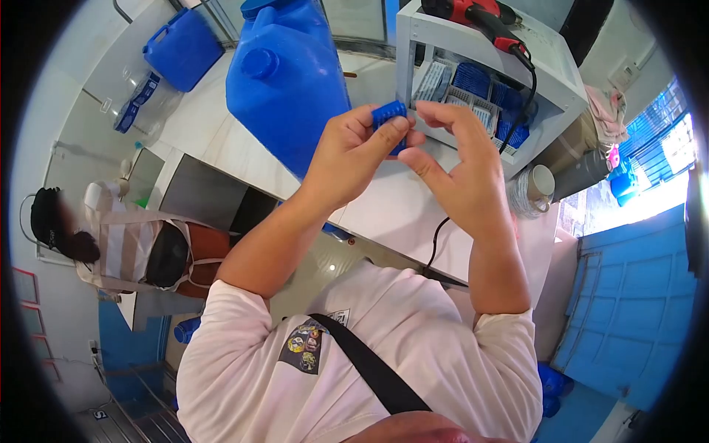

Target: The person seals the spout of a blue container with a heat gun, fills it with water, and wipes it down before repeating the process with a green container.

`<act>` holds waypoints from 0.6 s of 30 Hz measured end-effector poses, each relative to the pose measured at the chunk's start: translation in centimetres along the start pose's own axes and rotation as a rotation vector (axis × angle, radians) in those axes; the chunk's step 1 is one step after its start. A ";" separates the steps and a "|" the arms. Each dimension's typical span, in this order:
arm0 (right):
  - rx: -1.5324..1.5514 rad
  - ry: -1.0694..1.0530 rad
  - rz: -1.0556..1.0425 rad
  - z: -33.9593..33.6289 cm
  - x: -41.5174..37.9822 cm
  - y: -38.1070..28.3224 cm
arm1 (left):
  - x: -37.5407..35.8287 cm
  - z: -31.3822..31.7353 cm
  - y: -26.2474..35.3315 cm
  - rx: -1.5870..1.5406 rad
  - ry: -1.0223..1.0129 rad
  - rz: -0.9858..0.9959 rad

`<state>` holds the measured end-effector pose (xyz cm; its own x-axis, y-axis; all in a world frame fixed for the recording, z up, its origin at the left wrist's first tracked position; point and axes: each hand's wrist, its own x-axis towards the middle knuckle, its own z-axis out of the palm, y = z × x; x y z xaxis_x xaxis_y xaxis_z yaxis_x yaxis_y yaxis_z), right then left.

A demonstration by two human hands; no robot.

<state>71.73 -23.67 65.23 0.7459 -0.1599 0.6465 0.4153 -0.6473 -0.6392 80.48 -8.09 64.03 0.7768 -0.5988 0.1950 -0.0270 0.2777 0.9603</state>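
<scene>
In the head view, my left hand (353,151) pinches a small blue ribbed cap (389,113) between thumb and fingers. My right hand (464,159) is beside it, thumb and index finger spread apart, fingertips near the cap and nothing seen in its grasp. A large blue plastic jug (295,92) stands on the white counter (388,196) just left of my hands. On the jug's shoulder sits a round blue screw cap (260,64).
A white shelf unit (502,88) at right holds baskets with blue caps (473,80); a red-black heat gun (480,18) lies on top, its cord hanging down. A mug (540,182) stands at the right edge. Another person (148,244) is at left, near a second blue jug (182,52).
</scene>
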 end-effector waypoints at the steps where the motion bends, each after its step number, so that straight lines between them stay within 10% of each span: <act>1: 0.002 -0.004 0.000 0.0 0.0 0.5 | 0.0 -0.2 -0.4 -0.001 0.004 -0.001; 9: 0.594 -0.193 0.383 0.1 0.0 4.6 | -0.2 0.2 0.0 0.705 -0.064 -0.007; 18: 0.462 -0.130 0.344 0.7 -0.2 5.6 | -0.1 1.3 -1.7 0.032 -0.044 -0.229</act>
<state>74.21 -26.74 61.27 0.9236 -0.1913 0.3322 0.3001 -0.1785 -0.9371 79.67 -9.44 62.66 0.7367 -0.6759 -0.0208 0.1260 0.1069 0.9863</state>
